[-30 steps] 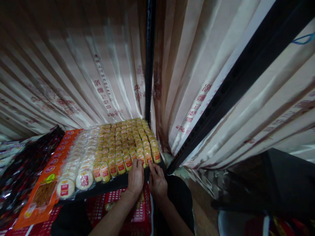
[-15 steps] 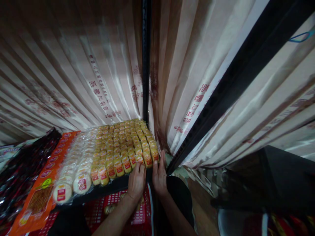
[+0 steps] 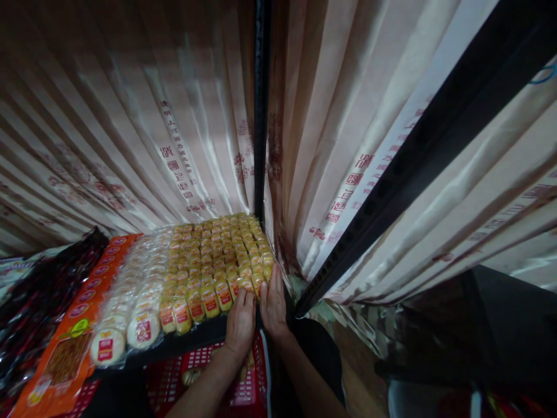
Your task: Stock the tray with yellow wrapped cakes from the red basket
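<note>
Rows of small yellow wrapped cakes (image 3: 217, 255) stand packed on a dark shelf, with red labels on the front ones. My left hand (image 3: 241, 322) rests its slightly bent fingertips against the front cakes near the right end. Along the right side of the rows lies my right hand (image 3: 274, 302), its fingers stretched out and pressed against the end cakes. Neither hand has a packet lifted. Beside the yellow cakes are rows of round white wrapped cakes (image 3: 143, 329), with red labels on the front ones.
An orange snack packet (image 3: 56, 371) and dark shiny packets (image 3: 39, 307) lie at the left. Below the shelf sits a red plastic basket (image 3: 167, 389) with a few wrapped pieces. Black metal posts (image 3: 260, 116) and pale printed curtains (image 3: 195, 116) stand behind and to the right.
My right hand has moved slightly left and inward, pressing against the end of the cake rows. The right-end cakes have shifted left a little. My left hand stays at the front.
</note>
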`<state>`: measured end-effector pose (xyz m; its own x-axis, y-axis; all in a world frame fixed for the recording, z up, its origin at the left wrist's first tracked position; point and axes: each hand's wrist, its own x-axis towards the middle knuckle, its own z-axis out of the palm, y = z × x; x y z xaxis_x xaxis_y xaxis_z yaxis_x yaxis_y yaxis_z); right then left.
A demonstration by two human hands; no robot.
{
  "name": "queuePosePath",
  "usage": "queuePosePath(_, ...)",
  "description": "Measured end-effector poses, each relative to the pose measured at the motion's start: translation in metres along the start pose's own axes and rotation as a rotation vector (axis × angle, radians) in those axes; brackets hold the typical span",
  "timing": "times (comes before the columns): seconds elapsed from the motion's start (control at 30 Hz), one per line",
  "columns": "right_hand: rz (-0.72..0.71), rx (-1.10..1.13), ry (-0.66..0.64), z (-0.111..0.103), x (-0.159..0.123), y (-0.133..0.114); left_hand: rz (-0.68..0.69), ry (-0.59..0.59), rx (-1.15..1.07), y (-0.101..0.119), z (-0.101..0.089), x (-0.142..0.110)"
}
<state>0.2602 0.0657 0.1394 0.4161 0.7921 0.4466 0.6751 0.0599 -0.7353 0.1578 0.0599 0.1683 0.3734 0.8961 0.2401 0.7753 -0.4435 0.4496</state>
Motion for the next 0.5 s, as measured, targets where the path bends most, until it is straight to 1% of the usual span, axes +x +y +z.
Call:
queuePosePath(0.13,-0.014,0.004,0.018,0.003,0.001,0.005,-0.022,-0.030,0.054,-0.001,0.003,-0.002)
queuePosePath(0.23,-0.020,0.008,0.037,0.004,0.002,0.009,-0.007,-0.028,0.077,0.001,-0.002,-0.006)
queuePosePath(0.3,-0.014,0.015,0.042,0.003,0.003,0.010,-0.004,-0.007,0.046,0.002,-0.009,-0.010)
queuePosePath(0.4,0.001,0.035,0.051,-0.005,0.001,0.001,-0.038,0.023,-0.105,0.006,-0.018,-0.022)
queuePosePath(0.47,0.005,0.055,0.056,-0.014,-0.005,-0.012,-0.116,0.027,-0.271,0.010,-0.021,-0.034)
queuePosePath(0.5,0.002,0.073,0.051,-0.019,-0.011,-0.019,-0.164,0.009,-0.372,0.013,-0.023,-0.041)
